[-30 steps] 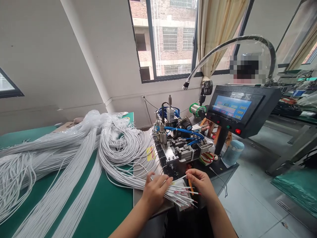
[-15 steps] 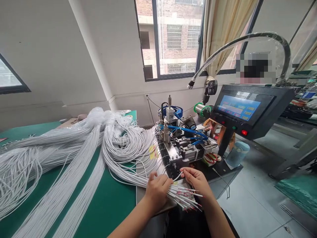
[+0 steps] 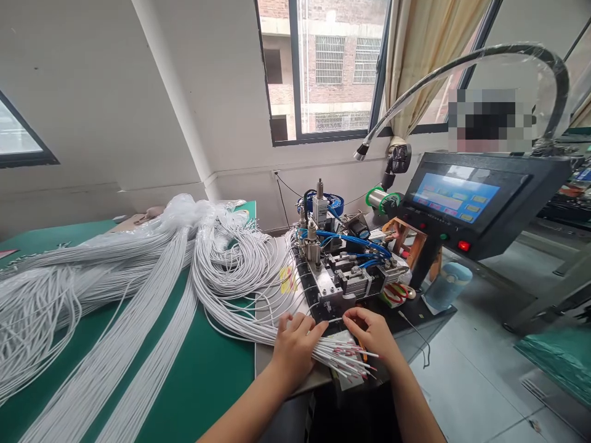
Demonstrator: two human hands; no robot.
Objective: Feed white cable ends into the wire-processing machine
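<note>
Left hand (image 3: pixel 294 347): fingers curled over white wire bundle (image 3: pixel 335 355), right of green tabletop (image 3: pixel 217 384), reddish ends rightward. Right hand (image 3: pixel 373 332): thumb, forefinger pinching single wire (image 3: pixel 335 320), near side of machine (image 3: pixel 353 282).

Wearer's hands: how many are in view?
2: the left hand on the white wire bundle, the right hand pinching a single wire near the machine; neither is hidden.

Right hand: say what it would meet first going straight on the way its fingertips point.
Past the wire it pinches, the right hand would probably meet the left hand first; depth is unclear, and the machine shows just above that line.
</note>
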